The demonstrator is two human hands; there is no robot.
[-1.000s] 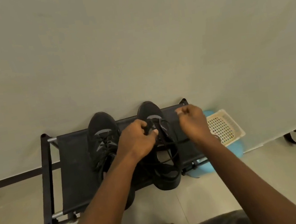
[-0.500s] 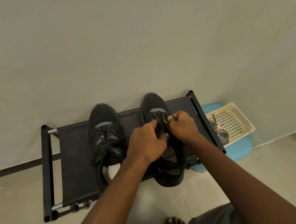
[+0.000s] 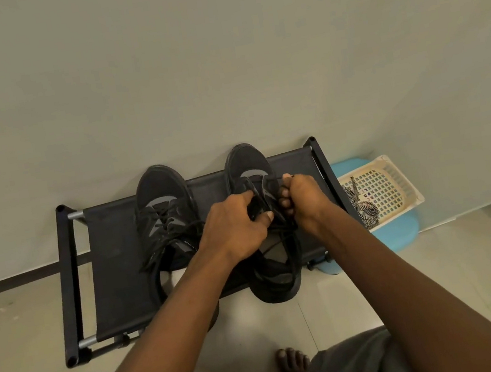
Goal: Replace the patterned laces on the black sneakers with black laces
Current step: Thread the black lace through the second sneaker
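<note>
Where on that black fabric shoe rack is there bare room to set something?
Widest bare patch: the black fabric shoe rack between its left frame bar and the left black sneaker. Crowded: the right black sneaker, gripped by the left hand, right hand pinching its black lace.

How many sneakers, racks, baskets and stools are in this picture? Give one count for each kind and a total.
Black lace-up sneakers: 2
Black fabric shoe rack: 1
Cream plastic lattice basket: 1
Light blue plastic stool: 1
Total: 5
</note>
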